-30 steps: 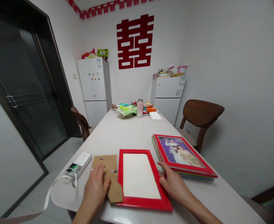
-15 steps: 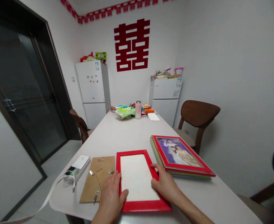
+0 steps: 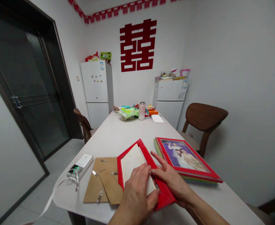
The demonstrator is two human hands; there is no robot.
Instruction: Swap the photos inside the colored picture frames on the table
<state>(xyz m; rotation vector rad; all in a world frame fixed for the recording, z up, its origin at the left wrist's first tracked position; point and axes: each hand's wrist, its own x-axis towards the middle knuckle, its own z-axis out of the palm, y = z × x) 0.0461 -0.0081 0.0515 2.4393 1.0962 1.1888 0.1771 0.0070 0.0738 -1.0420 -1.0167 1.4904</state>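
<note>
A red picture frame (image 3: 160, 195) is tilted up off the table, with a white sheet (image 3: 132, 160) lying in its opening. My right hand (image 3: 171, 179) grips the frame's right side, index finger stretched along the border. Across the lower half of the sheet lies my left hand (image 3: 137, 190), its fingers bent together and its fingertips at the sheet's right edge, near my right thumb. A gap shows between sheet and border there. To the left lies a brown backboard (image 3: 92, 187) with metal clips, partly covered by the frame and my left hand.
On the right is a stack of frames (image 3: 213, 176), a photo in the top one. A power bank (image 3: 82, 164) with a white cable sits at the left edge. Farther back stand a pink bottle (image 3: 142, 111) and green packets (image 3: 128, 113). Brown chairs (image 3: 205, 117) flank the table.
The frame has gone from lying flat to tilted and turned. My left hand has moved from its left border to the right edge of the sheet. The view has shifted slightly.
</note>
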